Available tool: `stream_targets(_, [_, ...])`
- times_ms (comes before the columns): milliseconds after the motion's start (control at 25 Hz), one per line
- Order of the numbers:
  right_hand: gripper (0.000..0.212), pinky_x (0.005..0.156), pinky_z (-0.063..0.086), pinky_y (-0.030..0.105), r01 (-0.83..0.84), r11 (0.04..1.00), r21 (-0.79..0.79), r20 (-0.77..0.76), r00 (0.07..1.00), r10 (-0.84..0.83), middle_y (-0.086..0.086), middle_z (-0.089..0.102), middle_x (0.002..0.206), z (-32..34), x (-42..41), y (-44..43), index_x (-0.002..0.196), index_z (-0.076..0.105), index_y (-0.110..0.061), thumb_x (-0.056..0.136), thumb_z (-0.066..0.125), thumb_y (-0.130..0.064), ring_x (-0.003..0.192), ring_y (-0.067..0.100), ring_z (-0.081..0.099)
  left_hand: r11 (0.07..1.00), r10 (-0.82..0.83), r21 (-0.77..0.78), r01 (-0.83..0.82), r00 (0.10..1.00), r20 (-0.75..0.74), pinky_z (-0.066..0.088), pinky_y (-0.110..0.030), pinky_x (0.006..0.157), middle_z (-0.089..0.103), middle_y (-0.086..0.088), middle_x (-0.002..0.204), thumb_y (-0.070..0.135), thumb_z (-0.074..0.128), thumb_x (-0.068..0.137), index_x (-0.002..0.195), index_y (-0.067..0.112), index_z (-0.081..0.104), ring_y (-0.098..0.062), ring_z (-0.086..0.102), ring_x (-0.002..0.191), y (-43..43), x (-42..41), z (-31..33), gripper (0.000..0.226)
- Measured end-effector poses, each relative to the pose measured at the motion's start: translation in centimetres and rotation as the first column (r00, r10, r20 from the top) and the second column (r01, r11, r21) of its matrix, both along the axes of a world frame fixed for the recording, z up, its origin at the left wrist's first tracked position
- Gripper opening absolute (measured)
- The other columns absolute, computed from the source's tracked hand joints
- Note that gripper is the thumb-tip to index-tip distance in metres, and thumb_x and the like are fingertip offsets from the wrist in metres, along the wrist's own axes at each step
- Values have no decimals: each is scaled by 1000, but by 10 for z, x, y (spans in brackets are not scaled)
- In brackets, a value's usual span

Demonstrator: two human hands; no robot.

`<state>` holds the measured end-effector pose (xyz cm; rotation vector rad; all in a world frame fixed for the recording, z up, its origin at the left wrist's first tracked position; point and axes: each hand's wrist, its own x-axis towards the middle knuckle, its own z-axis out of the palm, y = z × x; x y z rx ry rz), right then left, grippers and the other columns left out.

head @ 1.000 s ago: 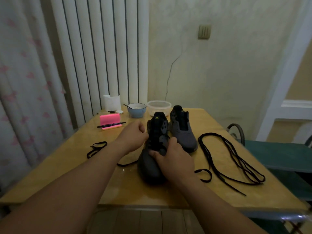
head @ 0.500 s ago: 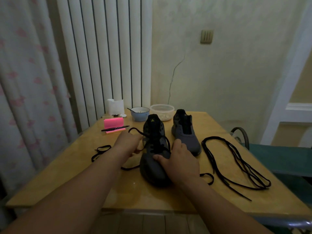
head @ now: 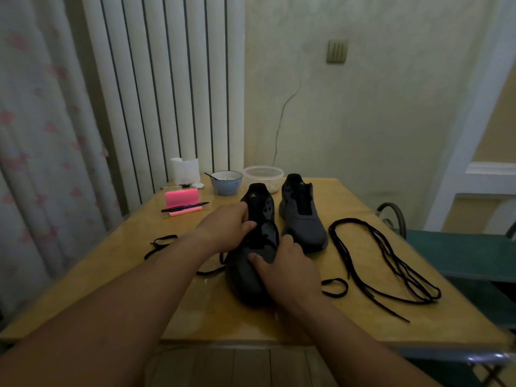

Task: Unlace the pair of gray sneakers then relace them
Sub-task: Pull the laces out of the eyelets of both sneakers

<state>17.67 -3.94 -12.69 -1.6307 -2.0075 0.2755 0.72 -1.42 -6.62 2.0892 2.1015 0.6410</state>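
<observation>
On the tan wooden table, the near dark gray mesh sneaker lies toe toward the person. The right hand clasps its forefoot, thumb across the top. The left hand curls around the tongue area, possibly pinching the threaded black lace; the dim light hides that. The second gray sneaker stands just beside it, unlaced, with a loose black shoelace coiled to its right.

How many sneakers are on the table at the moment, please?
2. The near sneaker sits mid-table, gripped by the left hand near its tongue and the right hand over its toe. The far sneaker stands just beyond it, to the right. No others seem hidden.
</observation>
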Motion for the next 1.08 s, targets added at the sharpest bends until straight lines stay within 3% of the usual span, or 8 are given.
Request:
stream_targets(160, [61, 71, 50, 35, -20, 1000, -12, 21, 1000, 20, 4, 57, 118, 2, 2, 1, 118, 43, -20, 91, 56, -74, 103, 28, 65, 992, 29, 103, -67, 941, 336, 48, -35, 67, 63, -7, 92, 32, 57, 107, 94, 18, 58, -21, 60, 82, -7, -15, 10, 19])
stream_targets(280, [62, 75, 53, 37, -45, 999, -27, 24, 999, 45, 6, 58, 121, 6, 4, 2, 121, 43, -20, 92, 56, -72, 104, 29, 65, 856, 82, 64, -512, 257, 963, 61, -37, 72, 67, -16, 106, 21, 55, 108, 111, 15, 62, -26, 67, 85, -4, -41, 7, 11])
stream_targets(360, [62, 77, 54, 38, -55, 998, -38, 27, 998, 56, 6, 58, 122, 5, 4, 2, 123, 43, -20, 92, 56, -72, 105, 29, 65, 711, 100, -148, -688, -110, 989, 59, -32, 66, 68, -15, 108, 14, 51, 105, 130, 12, 62, -22, 66, 77, -8, -62, 0, 27])
stream_targets(440, [63, 78, 54, 37, -61, 997, -42, 31, 998, 63, 6, 57, 124, 5, 4, 3, 126, 43, -19, 93, 56, -72, 107, 29, 65, 613, 378, -197, -765, 65, 923, 50, -35, 65, 65, -16, 115, 18, 48, 104, 138, 7, 56, -23, 59, 79, -11, -77, -11, 36])
stream_targets(520, [66, 78, 53, 38, -68, 997, -46, 38, 997, 69, 7, 57, 126, 6, 4, 5, 129, 43, -19, 93, 55, -73, 108, 30, 64, 652, 622, -66, -755, 483, 616, 49, -38, 73, 56, -16, 125, 26, 55, 102, 139, 10, 51, -28, 58, 94, -22, -67, -26, 40])
stream_targets(680, [65, 72, 48, 35, -67, 997, -46, 48, 996, 70, 6, 57, 122, 5, 3, 5, 127, 43, -19, 93, 54, -73, 105, 29, 65, 874, 264, 340, -346, 927, 265, 49, -45, 96, 58, 3, 121, 57, 56, 99, 118, 28, 58, -19, 58, 112, -27, -22, -37, 35])
stream_targets(800, [55, 64, 45, 32, -114, 993, -35, 21, 993, 115, 0, 59, 107, 6, 10, 5, 112, 44, -24, 92, 54, -74, 92, 21, 64, 988, 24, 146, -57, 976, 217, 52, -46, 87, 59, 8, 92, 55, 53, 102, 92, 31, 54, -12, 58, 86, -19, -1, -36, 26])
stream_targets(1080, [11, 60, 41, 26, -193, 980, 56, -219, 955, 200, -2, 61, 100, 42, 20, 44, 108, 54, -22, 107, 51, -31, 79, 5, 55, 932, 173, 276, -234, 959, 226, 57, -42, 78, 56, 7, 94, 47, 60, 100, 97, 30, 50, -13, 57, 83, -27, 3, -50, 21])
